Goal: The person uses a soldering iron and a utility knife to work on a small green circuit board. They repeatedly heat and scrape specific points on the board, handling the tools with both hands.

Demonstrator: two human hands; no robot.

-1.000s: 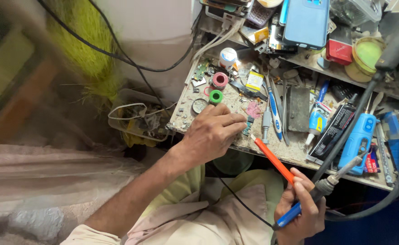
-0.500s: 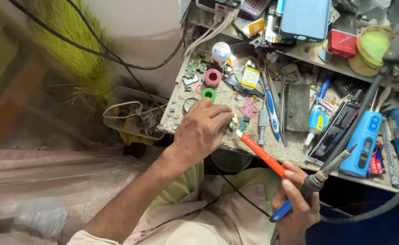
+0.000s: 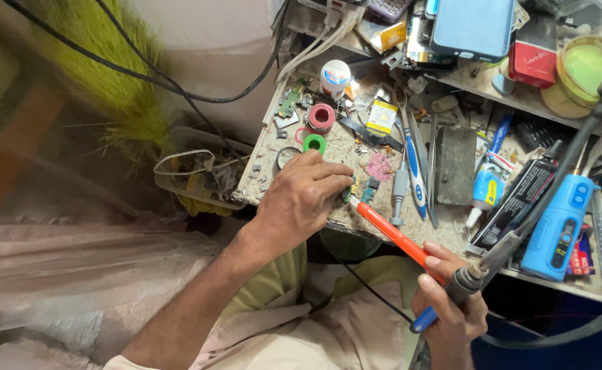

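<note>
cluttered workbench (image 3: 451, 236) fills the right half, its near edge running from left-centre down to the right. far back on a shelf lies a flat blue rectangular device (image 3: 471, 26), a red box (image 3: 532, 58) to its right, then a round yellow-green lidded tub (image 3: 580, 68) at the far right. near right: a tall blue handheld tool (image 3: 558, 226) with a small screen, and left of it a long black package (image 3: 517, 202) with a red and white label. a grey block (image 3: 456, 164) lies mid-bench. a small glue bottle (image 3: 484, 188) with a blue and yellow label stands just right of the block. a yellow-labelled black packet (image 3: 382, 118) sits further back, a white round tin (image 3: 334, 75) at the far left, then a pink tape roll (image 3: 322, 116) and a green tape roll (image 3: 314, 143) nearer.

left hand (image 3: 301, 199) rests on the near left part of the bench, fingers curled down and pinched on a small green circuit board (image 3: 353, 190); most of the board is hidden under the fingertips (image 3: 338, 185).

right hand (image 3: 451, 305) is off the near edge, fingers wrapped tight around an orange and blue soldering iron (image 3: 393, 236) and a grey hot-air handle (image 3: 469, 277) with a thick black hose. the iron slants up-left, its tip just beside the board, right at the left fingertips.
</note>
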